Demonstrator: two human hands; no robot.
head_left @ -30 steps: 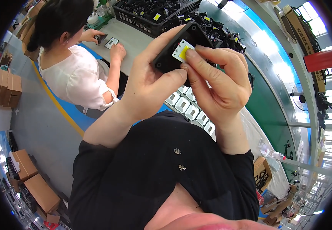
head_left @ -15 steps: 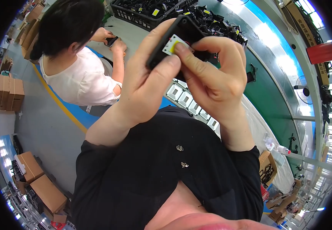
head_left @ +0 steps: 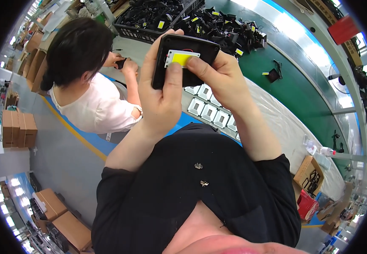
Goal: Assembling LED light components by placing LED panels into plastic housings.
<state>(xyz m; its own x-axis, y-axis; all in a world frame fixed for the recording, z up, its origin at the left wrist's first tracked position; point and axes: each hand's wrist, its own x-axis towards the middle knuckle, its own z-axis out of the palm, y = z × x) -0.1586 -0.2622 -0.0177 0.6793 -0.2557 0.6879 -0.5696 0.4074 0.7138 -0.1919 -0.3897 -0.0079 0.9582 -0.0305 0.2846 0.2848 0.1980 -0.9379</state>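
Black housing (head_left: 196,43) gripped from both sides, yellow-faced panel (head_left: 182,58) against its open face

In the head view, the housing is held up in front of the person's chest, above the worktop (head_left: 285,55), tilted so that its open side shows. The left hand (head_left: 160,99) grips its left edge, fingers behind and thumb across the front, the tip touching the panel's lower edge. The right hand (head_left: 230,78) closes on the right edge, its thumb pressed on the panel's right end. The panel has a pale border and lies nearer the housing's upper edge; a thin red wire (head_left: 187,50) shows just above it. Whether the panel is fastened cannot be told.

Toward the worktop's near edge, below the hands, pale square frames (head_left: 216,119) stand in rows. Toward its far edge lies a heap of dark devices (head_left: 217,31), several with yellow faces, beside a black crate (head_left: 139,35). One dark corded device (head_left: 272,76) lies apart on the green surface. On the left, a co-worker (head_left: 94,106) in a white top holds a small black piece (head_left: 120,64) in both hands.
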